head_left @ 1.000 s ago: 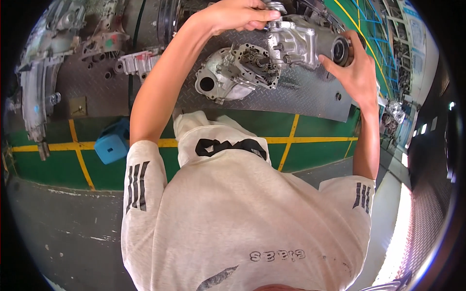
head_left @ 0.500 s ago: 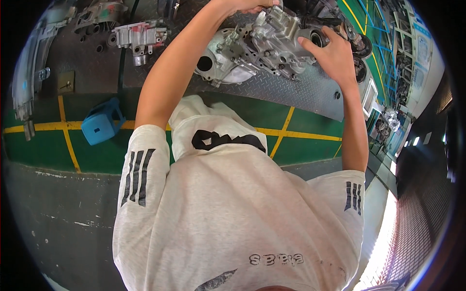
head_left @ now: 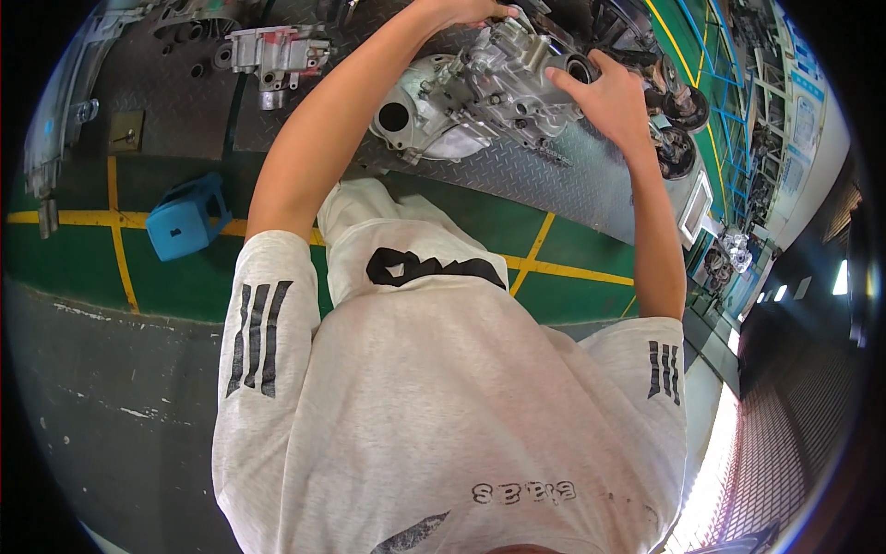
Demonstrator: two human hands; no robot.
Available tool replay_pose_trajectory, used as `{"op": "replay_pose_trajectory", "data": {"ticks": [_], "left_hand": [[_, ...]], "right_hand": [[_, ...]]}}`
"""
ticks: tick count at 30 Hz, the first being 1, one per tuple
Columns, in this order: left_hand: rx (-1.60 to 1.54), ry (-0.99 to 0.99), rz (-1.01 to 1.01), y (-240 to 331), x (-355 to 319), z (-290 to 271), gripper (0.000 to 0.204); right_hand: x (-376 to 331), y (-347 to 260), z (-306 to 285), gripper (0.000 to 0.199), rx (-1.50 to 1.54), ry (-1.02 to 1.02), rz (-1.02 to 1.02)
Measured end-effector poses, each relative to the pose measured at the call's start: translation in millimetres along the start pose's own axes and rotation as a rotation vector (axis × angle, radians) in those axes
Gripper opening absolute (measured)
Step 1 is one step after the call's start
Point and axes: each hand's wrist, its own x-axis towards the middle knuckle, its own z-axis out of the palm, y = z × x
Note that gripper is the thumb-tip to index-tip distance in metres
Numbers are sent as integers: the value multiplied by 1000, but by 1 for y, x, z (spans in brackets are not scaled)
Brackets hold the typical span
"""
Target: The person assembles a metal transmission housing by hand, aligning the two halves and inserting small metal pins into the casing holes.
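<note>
A silver cast-metal housing (head_left: 521, 65), ribbed and full of bores, is between my hands above a checker-plate bench. My left hand (head_left: 475, 11) has its fingers closed at the housing's far upper edge and is partly cut off by the frame. My right hand (head_left: 609, 97) grips the housing's right end, thumb and fingers spread around a round bore. Just left of it and partly behind lies a second silver casting (head_left: 397, 115) with a round flange and a dark hole. Whether the two castings touch cannot be told.
Another casting with red marks (head_left: 277, 55) lies on the bench (head_left: 185, 129) to the left. Dark round parts (head_left: 678, 152) stand at the right. A blue stool (head_left: 187, 222) is on the green floor below the bench edge. Blue railings (head_left: 729, 102) rise at far right.
The held housing has shifted left with my right hand, closer over the flanged casting. My left hand stays near the housing's top. The whole view has tilted slightly.
</note>
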Motion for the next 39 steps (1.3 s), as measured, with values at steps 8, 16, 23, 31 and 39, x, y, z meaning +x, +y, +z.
{"op": "replay_pose_trajectory", "data": {"ticks": [8, 16, 23, 31, 39], "left_hand": [[41, 31, -40, -13, 7, 7, 49], [48, 130, 87, -30, 4, 17, 48], [-87, 188, -21, -34, -20, 17, 48], [-193, 238, -48, -28, -50, 21, 55], [-227, 268, -128, -27, -41, 37, 50]], "right_hand": [[0, -9, 4, 81, -18, -38, 69], [-4, -20, 2, 70, -4, -81, 142], [-9, -49, -13, 74, -91, -298, 279], [8, -39, 30, 82, 85, 120, -290], [13, -50, 39, 72, -4, 96, -248]]}}
